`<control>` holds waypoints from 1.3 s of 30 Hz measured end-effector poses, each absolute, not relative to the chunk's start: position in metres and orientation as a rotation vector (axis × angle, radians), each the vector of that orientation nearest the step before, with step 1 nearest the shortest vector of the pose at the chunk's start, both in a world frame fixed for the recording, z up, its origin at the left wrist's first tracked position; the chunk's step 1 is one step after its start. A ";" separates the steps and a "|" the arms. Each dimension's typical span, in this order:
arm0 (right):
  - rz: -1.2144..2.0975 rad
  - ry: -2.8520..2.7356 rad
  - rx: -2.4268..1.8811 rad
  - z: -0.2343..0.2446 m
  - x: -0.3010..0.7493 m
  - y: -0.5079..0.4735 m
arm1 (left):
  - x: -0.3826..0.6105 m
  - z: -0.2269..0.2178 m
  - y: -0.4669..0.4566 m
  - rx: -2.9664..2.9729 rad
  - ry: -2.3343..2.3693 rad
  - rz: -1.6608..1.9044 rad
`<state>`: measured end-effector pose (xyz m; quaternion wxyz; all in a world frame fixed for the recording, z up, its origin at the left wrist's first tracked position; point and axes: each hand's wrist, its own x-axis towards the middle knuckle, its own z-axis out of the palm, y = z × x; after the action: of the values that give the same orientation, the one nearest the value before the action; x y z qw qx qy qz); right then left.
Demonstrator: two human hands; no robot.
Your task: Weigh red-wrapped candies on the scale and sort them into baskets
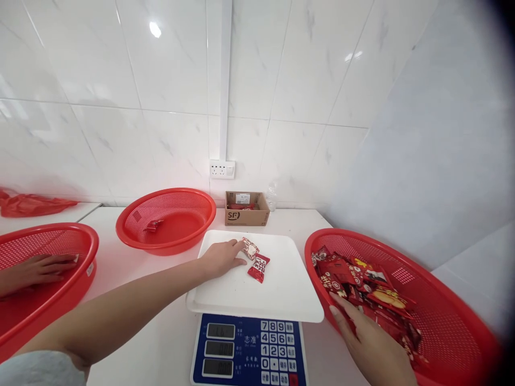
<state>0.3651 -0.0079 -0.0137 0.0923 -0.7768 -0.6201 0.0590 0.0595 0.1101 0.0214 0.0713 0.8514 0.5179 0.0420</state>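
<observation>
My left hand [222, 259] rests over the white tray [229, 297] of a scale. Its fingertips touch a cream-and-red snack packet [250, 248], with the thumb held apart. Beside that packet lies a red snack packet [258, 268], clear of my fingers. At the near left side of the right red basket [442, 289], my right hand [368, 338] is open, thumb and index finger spread next to the heaped red packets [362, 281]. Its other fingers are partly hidden.
Another person's hand [40, 273] is inside the left red basket [86, 236]. A red basket [189, 236] behind holds a small packet [153, 225]. An open cardboard box [249, 216] stands by the wall. The scale's keypad [277, 351] faces me.
</observation>
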 end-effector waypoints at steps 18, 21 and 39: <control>0.138 -1.844 -2.263 -0.022 0.370 -0.008 | 0.010 0.047 0.147 2.645 1.651 0.343; 0.102 -1.846 -2.232 -0.024 0.371 -0.007 | 0.046 0.035 0.132 2.764 1.273 0.213; 0.054 -1.939 -2.210 -0.031 0.378 -0.005 | -0.022 0.069 0.156 2.493 1.993 0.278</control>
<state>0.3784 -0.0049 -0.0311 0.1003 -0.7477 -0.6562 0.0184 -0.0223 0.1557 0.0694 -0.0310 0.7778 0.6218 0.0866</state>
